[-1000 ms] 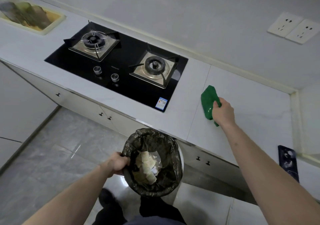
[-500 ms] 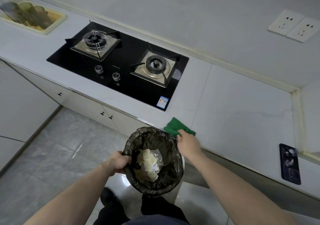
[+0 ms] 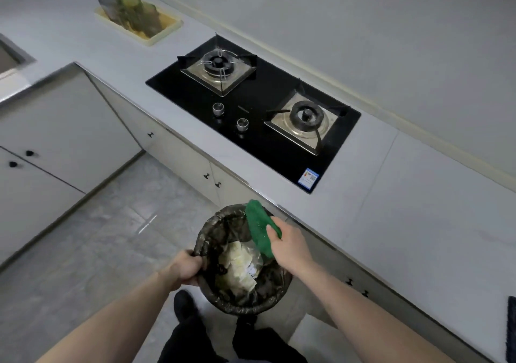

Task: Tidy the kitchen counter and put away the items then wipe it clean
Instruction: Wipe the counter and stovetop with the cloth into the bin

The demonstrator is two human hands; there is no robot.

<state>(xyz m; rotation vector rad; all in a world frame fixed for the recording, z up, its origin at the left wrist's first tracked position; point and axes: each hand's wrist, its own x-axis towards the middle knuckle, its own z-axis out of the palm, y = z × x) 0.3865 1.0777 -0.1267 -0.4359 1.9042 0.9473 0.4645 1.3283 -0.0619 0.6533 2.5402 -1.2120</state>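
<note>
My left hand (image 3: 186, 269) grips the left rim of a round bin lined with a black bag (image 3: 268, 301), held just below the counter's front edge. Pale scraps (image 3: 240, 267) lie inside the bin. My right hand (image 3: 290, 244) holds a green cloth (image 3: 258, 227) over the bin's opening, off the white counter (image 3: 418, 209). The cloth hangs from my fingers, pointing up and left.
A black two-burner gas hob (image 3: 251, 111) is set into the counter. At the far left a yellow tray (image 3: 164, 31) holds several glasses. A sink corner (image 3: 11, 58) shows at the left edge, a dark phone (image 3: 511, 329) at the right edge. Grey floor and white cabinets lie below.
My right hand has swept the green cloth from the counter to its front edge and then over the bin. The view has turned left. My left hand keeps its hold on the bin.
</note>
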